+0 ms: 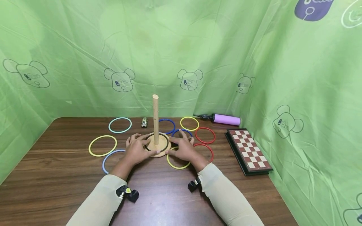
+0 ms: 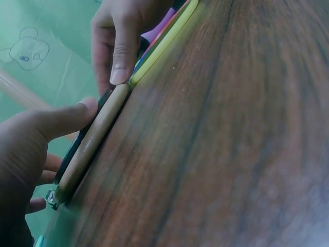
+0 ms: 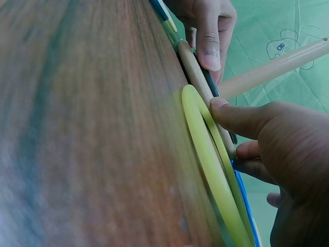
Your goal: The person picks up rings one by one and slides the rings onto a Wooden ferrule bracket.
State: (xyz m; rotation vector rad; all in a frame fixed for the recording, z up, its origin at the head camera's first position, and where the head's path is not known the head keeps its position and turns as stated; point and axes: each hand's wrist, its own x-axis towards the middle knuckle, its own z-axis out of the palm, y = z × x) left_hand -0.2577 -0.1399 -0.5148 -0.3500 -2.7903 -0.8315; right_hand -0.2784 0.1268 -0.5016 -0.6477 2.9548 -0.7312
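Observation:
A wooden ring-toss stand point(image 1: 156, 121), a round base with an upright peg, stands on the table. Around its peg, a black ring point(image 1: 146, 147) lies on the base. My left hand point(image 1: 137, 150) holds the stand's left side, its thumb at the front by the black ring and its fingers round the far side. Opposite it, my right hand point(image 1: 183, 149) grips the base's right side, thumb point(image 3: 234, 114) on the front edge and fingers curved behind. Under the right hand lies a yellow ring point(image 1: 178, 168), close against the base.
Several coloured rings lie around the stand, among them a light blue ring point(image 1: 120, 132), a yellow ring point(image 1: 89, 147) and a red ring point(image 1: 205, 143). A toy car point(image 1: 144, 122) and a purple hand pump point(image 1: 226, 119) are at the back. To the right sits a chessboard point(image 1: 250, 149).

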